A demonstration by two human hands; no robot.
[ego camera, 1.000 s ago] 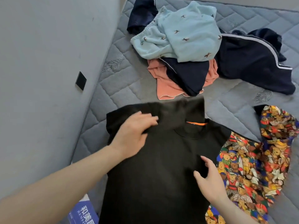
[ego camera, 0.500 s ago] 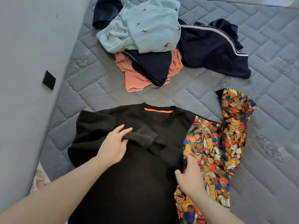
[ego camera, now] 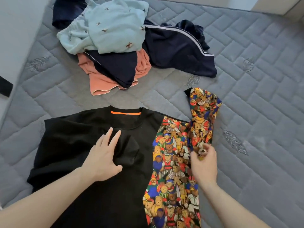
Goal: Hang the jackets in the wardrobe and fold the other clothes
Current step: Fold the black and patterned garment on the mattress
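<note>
The grey quilted mattress [ego camera: 246, 112] fills the view, and every place below is given from the black T-shirt [ego camera: 92, 186] spread flat on its near part, neck toward the far side. Half a second ago the shirt's left sleeve was only partly turned in under the hand; now the folded sleeve [ego camera: 126, 150] lies flat across the chest, just below the collar with its orange label [ego camera: 125, 112]. Beyond the collar, well apart from the shirt, sits the pile of unfolded clothes [ego camera: 115, 38]: a pale blue garment on top, navy pieces with a white stripe, and a salmon one underneath. The shirt's right side is a bear-print panel [ego camera: 171, 170], and the bear-print sleeve [ego camera: 204, 116] stands lifted off the mattress beside it, where earlier it lay spread out. The left hand [ego camera: 102, 162] rests with straight fingers on the folded sleeve, pressing it down as before. The right hand [ego camera: 204, 163] has moved from the panel's edge to the sleeve and now pinches its lower end between curled fingers.
</note>
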